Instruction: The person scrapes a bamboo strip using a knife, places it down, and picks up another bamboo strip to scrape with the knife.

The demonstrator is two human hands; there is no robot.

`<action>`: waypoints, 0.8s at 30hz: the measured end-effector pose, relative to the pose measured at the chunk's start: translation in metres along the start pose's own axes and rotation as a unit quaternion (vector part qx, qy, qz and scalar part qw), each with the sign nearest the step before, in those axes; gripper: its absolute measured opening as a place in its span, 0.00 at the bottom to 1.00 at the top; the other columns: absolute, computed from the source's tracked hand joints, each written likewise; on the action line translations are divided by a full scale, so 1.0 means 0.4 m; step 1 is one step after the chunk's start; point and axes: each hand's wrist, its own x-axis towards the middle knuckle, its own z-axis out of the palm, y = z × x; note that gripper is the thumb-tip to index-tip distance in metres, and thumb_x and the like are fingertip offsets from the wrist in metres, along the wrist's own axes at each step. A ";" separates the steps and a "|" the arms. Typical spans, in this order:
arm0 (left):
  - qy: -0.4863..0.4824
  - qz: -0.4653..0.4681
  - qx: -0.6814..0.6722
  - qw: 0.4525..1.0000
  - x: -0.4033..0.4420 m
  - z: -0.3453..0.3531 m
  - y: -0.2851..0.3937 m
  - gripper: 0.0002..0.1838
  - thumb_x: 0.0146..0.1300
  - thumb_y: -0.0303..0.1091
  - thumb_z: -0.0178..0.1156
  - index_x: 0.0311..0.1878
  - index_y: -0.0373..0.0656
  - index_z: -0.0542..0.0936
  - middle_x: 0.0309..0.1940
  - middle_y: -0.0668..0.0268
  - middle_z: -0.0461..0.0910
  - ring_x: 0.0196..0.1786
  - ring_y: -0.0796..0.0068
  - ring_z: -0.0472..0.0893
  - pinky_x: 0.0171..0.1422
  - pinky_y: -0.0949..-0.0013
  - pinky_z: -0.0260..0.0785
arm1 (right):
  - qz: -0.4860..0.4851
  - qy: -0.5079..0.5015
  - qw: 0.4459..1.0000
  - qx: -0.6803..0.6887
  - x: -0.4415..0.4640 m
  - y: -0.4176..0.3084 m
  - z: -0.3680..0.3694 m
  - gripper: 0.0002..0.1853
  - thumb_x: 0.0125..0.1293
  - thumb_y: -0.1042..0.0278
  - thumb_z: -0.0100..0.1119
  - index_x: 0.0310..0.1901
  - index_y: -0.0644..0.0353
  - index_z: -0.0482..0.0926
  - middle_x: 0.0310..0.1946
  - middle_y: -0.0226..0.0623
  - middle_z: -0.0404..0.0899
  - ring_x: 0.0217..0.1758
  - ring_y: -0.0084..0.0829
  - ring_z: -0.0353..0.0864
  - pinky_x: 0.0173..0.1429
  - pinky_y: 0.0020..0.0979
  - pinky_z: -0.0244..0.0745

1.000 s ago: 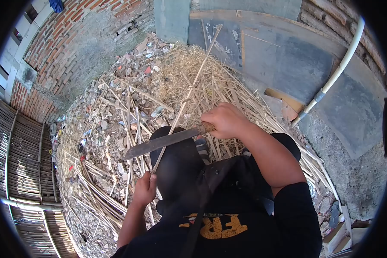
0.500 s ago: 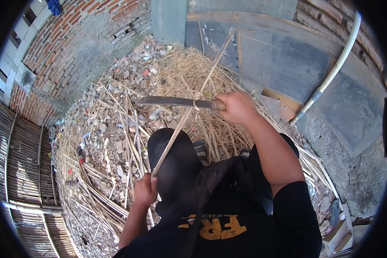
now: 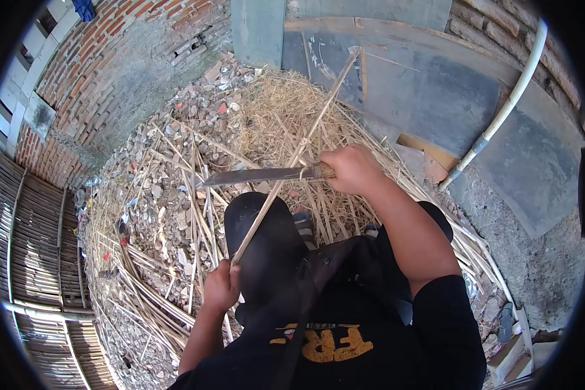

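Note:
My left hand [image 3: 220, 285] is closed around the near end of a long, pale bamboo strip [image 3: 262, 211]. The strip slants up and away to the right, passing over my dark-trousered knee. In my right hand [image 3: 352, 169] is the wooden handle of a machete [image 3: 250, 177], fingers wrapped round it. Its long, dark blade points left and crosses the strip near the handle. Around the crossing, a thin curl of bamboo [image 3: 303, 161] shows beside the strip. Whether the edge is cutting in there cannot be made out.
Dry straw-like shavings [image 3: 283, 107] and rubble [image 3: 169, 195] cover the ground. Long bamboo strips [image 3: 156, 296] lie at the left. Grey panels [image 3: 429, 91] lean behind, with a pale pipe [image 3: 510, 107] at the right. A brick wall [image 3: 117, 71] and a bamboo screen [image 3: 36, 240] stand leftward.
The machete has moved down along the bamboo strip towards me, its tip dipping slightly, with my right hand. The left hand keeps its hold in nearly the same place.

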 end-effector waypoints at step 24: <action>0.014 -0.014 -0.001 1.000 0.045 -0.018 0.029 0.16 0.80 0.42 0.53 0.44 0.36 0.74 0.26 0.39 0.80 0.34 0.29 0.81 0.40 0.37 0.71 | 0.009 0.020 1.000 0.006 0.014 0.006 0.044 0.11 0.50 0.65 0.69 0.37 0.53 0.84 0.29 0.44 0.86 0.38 0.51 0.87 0.45 0.51 0.80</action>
